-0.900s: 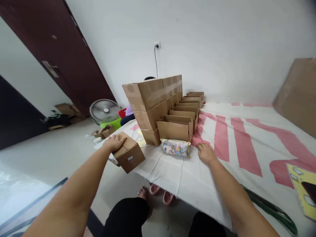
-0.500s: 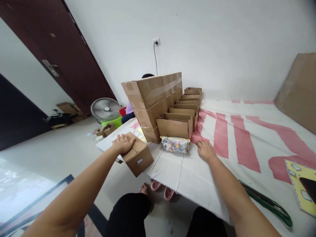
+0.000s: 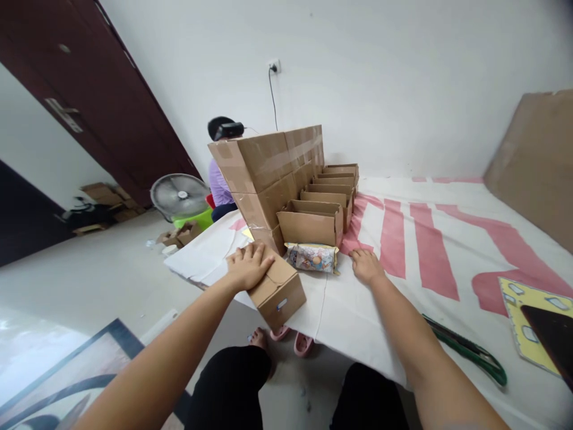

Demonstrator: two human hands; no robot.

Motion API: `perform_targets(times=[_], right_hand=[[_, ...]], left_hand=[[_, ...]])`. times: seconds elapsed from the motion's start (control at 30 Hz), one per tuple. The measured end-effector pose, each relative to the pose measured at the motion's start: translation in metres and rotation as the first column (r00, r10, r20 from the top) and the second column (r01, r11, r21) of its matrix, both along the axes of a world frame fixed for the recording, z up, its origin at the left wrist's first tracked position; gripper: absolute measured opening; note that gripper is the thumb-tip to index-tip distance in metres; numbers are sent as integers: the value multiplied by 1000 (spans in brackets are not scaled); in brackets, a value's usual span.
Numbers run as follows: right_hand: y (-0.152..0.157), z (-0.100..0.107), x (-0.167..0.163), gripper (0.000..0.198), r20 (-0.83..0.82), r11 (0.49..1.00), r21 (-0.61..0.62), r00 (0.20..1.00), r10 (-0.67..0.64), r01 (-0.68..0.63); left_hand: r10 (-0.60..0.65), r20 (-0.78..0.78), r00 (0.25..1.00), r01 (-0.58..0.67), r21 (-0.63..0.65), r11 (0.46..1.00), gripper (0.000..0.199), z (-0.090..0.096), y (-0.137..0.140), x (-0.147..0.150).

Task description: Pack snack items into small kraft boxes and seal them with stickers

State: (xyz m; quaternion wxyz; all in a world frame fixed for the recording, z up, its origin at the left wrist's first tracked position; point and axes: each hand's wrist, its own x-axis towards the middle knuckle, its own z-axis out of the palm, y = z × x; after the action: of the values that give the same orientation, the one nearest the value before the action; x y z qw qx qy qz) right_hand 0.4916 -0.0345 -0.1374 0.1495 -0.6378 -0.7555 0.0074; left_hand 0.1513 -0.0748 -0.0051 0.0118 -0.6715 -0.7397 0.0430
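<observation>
Left hand lay splayed atop a box; right hand, fingers loose, empty, touched the cloth. A packet lay between; cartons beyond partly hid a person.

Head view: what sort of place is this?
Probably a makeshift packing area in a plain indoor room: taped cardboard cartons stand stacked, a row of open-topped cartons runs beside them, and a green box cutter lies nearby.

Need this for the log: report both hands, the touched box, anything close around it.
Left hand spread atop box. Right hand down on cloth. Patterned packet close by box, stacked cartons behind.
</observation>
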Motion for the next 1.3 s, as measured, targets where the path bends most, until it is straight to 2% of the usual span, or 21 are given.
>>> perform_targets(times=[0.2, 0.33, 0.47, 0.6, 0.67, 0.77, 0.83, 0.9, 0.97, 1.07, 1.2, 1.3], right_hand=[[-2, 1, -6, 44, -59, 998, -53, 997, -41, 38], [-16, 6, -9, 41, -134, 994, -70, 987, -87, 78], [-57, 16, -5, 37, -265, 993, -9, 957, -116, 118], [-124, 23, -12, 31, -402, 992, 72, 913, -70, 108], [-156, 23, -22, 27, -526, 994, 99, 850, 11, 48], [-191, 18, -40, 23, -790, 989, 141, 599, 135, -37], [-202, 15, -49, 24, -870, 991, 134, 477, 123, -11], [-206, 13, -54, 25, -903, 993, 115, 419, 89, 37], [-207, 12, -56, 25, -918, 991, 116, 389, 81, 66], [-208, 12, -60, 21, -911, 984, 156, 397, 112, 80], [-209, 10, -63, 16, -896, 977, 187, 424, 127, 102], [-208, 7, -61, 16, -914, 977, 171, 392, 108, 129]], left_hand=[[-103, 36, 994, 104, -24, 994, 79, 6, -23, 50], [-125, 55, 991, 124, 15, 992, 82, 7, -34, 71], [-152, 78, 985, 149, 41, 988, 80, 5, -42, 83], [-200, 102, 974, 194, 69, 979, 70, 5, -50, 96], [-223, 81, 971, 218, 70, 974, 67, 8, -55, 106], [-282, 32, 959, 281, 41, 959, 67, 16, -60, 122], [-355, 4, 935, 355, 61, 933, 71, 20, -59, 129], [-444, -20, 896, 443, 114, 889, 73, 21, -56, 130], [-537, -12, 843, 533, 141, 834, 69, 18, -51, 127], [-626, 57, 778, 618, 112, 778, 63, 11, -45, 121], [-624, 70, 779, 616, 105, 781, 59, 7, -43, 121], [-591, 61, 804, 582, 123, 804, 60, 6, -44, 127]])
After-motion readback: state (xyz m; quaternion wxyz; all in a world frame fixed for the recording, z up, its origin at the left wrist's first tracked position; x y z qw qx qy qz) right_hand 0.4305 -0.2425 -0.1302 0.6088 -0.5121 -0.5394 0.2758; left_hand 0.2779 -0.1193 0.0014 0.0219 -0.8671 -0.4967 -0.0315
